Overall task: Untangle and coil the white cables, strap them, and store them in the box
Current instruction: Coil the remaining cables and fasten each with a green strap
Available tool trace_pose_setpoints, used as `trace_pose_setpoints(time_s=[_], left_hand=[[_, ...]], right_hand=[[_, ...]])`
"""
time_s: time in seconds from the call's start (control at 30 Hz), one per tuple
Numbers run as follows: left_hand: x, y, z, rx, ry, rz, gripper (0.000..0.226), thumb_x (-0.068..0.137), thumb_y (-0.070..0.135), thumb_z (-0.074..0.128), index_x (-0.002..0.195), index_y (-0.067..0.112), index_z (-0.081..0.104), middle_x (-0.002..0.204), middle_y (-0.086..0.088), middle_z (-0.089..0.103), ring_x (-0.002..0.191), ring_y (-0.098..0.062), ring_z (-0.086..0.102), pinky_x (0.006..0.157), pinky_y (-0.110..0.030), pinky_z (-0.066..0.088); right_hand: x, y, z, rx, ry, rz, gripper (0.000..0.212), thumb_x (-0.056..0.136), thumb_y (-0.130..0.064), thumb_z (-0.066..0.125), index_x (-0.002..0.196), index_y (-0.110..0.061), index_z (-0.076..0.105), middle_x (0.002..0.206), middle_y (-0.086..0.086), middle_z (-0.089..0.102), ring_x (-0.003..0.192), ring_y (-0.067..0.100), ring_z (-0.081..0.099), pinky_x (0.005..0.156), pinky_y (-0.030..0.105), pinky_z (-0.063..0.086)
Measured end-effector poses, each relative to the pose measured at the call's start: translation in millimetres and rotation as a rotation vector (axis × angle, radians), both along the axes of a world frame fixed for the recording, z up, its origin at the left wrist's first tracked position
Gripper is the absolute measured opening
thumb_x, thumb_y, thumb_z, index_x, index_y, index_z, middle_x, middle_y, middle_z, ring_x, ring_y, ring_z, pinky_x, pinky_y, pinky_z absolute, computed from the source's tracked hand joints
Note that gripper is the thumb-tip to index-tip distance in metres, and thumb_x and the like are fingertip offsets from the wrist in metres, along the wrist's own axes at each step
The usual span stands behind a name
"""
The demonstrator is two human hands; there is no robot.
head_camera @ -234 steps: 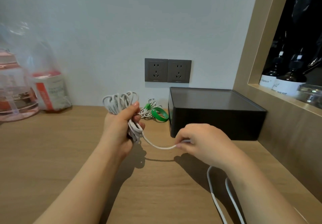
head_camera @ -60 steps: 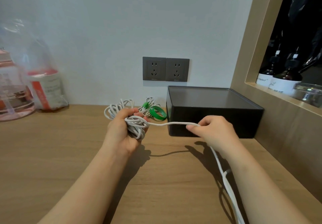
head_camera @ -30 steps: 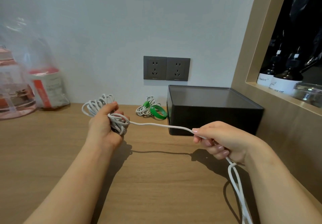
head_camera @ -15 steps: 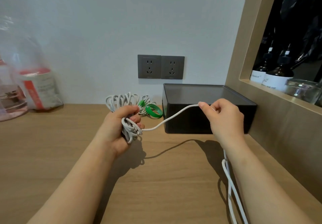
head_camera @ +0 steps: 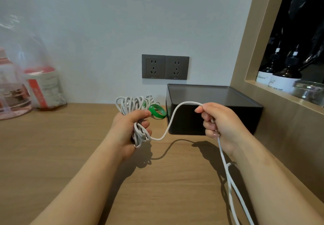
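Head view, left to right: a clear plastic bag (head_camera: 42,86) with a red-and-white pack inside sits on the counter (head_camera: 52,154) by the wall. My left grip (head_camera: 126,130) is wrapped round the bundled white cable (head_camera: 130,104), loops sticking out above the thumb. Behind it a green strap (head_camera: 158,111) lies beside a small coil (head_camera: 150,97), which is partly hidden. A loose run of cable arcs across to my right grip (head_camera: 222,125), pinched at thumb and forefinger in front of the black box (head_camera: 228,98). The tail drops from that grip off the bottom edge. Dark bottles (head_camera: 284,77) on the shelf, far right.
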State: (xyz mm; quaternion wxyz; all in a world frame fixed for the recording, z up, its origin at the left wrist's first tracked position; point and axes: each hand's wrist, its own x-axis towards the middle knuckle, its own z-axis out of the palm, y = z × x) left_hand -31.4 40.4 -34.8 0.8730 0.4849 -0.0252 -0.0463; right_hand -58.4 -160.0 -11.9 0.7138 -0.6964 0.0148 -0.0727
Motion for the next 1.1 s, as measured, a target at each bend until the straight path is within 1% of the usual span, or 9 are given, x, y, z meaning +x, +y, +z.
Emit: trace_pose_setpoints(time_s=[0.1,0.13,0.23,0.33,0.47,0.67,0.77,0.87,1.1], left_hand=[[-5.3,-4.5,-2.2,0.072,-0.045,-0.051,0.034,0.06,0.003,0.066,0.092,-0.001,0.056,0.051,-0.004,0.045,0.037,-0.009,0.041,0.037,-0.018,0.038],[-6.5,-5.9,-2.9,0.087,-0.054,-0.056,0.036,0.06,0.003,0.066,0.094,-0.004,0.058,0.058,-0.008,0.051,0.039,-0.009,0.043,0.038,-0.019,0.039],[-8.1,-9.5,-3.7,0.103,-0.077,-0.034,0.015,0.076,-0.007,0.061,0.089,0.001,0.063,0.084,-0.018,0.057,0.044,-0.01,0.048,0.039,-0.022,0.042],[-7.3,-9.4,-4.6,0.137,-0.092,0.032,0.018,0.08,-0.008,0.058,0.097,-0.001,0.059,0.079,-0.015,0.054,0.045,-0.01,0.05,0.038,-0.022,0.042],[-7.8,-8.5,-3.3,0.173,-0.117,0.021,0.014,0.081,-0.009,0.057,0.091,0.001,0.06,0.077,-0.016,0.054,0.046,-0.011,0.05,0.04,-0.023,0.043],[-10.9,-9.3,-4.4,0.2,-0.133,-0.1,0.022,0.08,-0.009,0.057,0.097,0.006,0.06,0.089,-0.021,0.057,0.049,-0.011,0.052,0.043,-0.025,0.045],[-13.8,-8.8,-2.2,0.223,-0.157,-0.163,0.028,0.08,-0.009,0.055,0.1,0.009,0.059,0.1,-0.02,0.068,0.05,-0.011,0.052,0.045,-0.025,0.046],[-18.1,-12.0,-2.0,0.284,-0.183,-0.216,0.029,0.081,-0.011,0.053,0.103,0.009,0.058,0.094,-0.013,0.071,0.052,-0.012,0.051,0.046,-0.025,0.046],[-20.1,-15.6,-0.7,0.315,-0.201,-0.208,0.024,0.082,-0.011,0.056,0.099,0.005,0.058,0.085,-0.011,0.072,0.05,-0.011,0.051,0.045,-0.026,0.046]], right_hand=[[0.5,12.5,-4.2,-0.118,-0.035,0.038,0.023,0.097,-0.018,0.043,0.09,-0.011,0.063,0.071,0.001,0.054,0.047,0.007,0.038,0.037,0.016,0.029],[0.6,15.4,-5.5,-0.166,-0.041,0.038,0.023,0.098,-0.018,0.042,0.09,-0.013,0.063,0.075,0.001,0.057,0.048,0.007,0.04,0.038,0.014,0.03],[-0.7,19.4,-6.6,-0.246,-0.067,0.083,0.023,0.098,-0.019,0.042,0.092,-0.015,0.063,0.081,0.001,0.06,0.049,0.006,0.041,0.038,0.013,0.032],[-3.0,19.2,-5.1,-0.25,-0.094,0.132,0.024,0.098,-0.018,0.042,0.09,-0.014,0.064,0.076,0.001,0.053,0.049,0.006,0.037,0.039,0.014,0.029],[-3.6,19.1,-3.7,-0.247,-0.118,0.158,0.025,0.098,-0.018,0.042,0.089,-0.015,0.065,0.074,0.001,0.048,0.049,0.007,0.034,0.039,0.015,0.026],[-2.9,17.8,-3.1,-0.205,-0.115,0.16,0.025,0.097,-0.018,0.042,0.087,-0.014,0.065,0.071,0.002,0.048,0.047,0.008,0.036,0.038,0.015,0.028],[-2.4,17.6,-4.1,-0.201,-0.104,0.16,0.025,0.098,-0.019,0.041,0.088,-0.014,0.064,0.072,0.002,0.048,0.047,0.008,0.036,0.038,0.015,0.028],[-1.8,17.4,-5.0,-0.207,-0.096,0.167,0.026,0.098,-0.019,0.041,0.088,-0.013,0.063,0.073,0.002,0.047,0.048,0.007,0.035,0.038,0.015,0.027],[0.4,17.4,-6.1,-0.16,-0.088,0.08,0.024,0.098,-0.019,0.041,0.089,-0.012,0.063,0.071,0.002,0.047,0.046,0.007,0.035,0.039,0.016,0.027]])
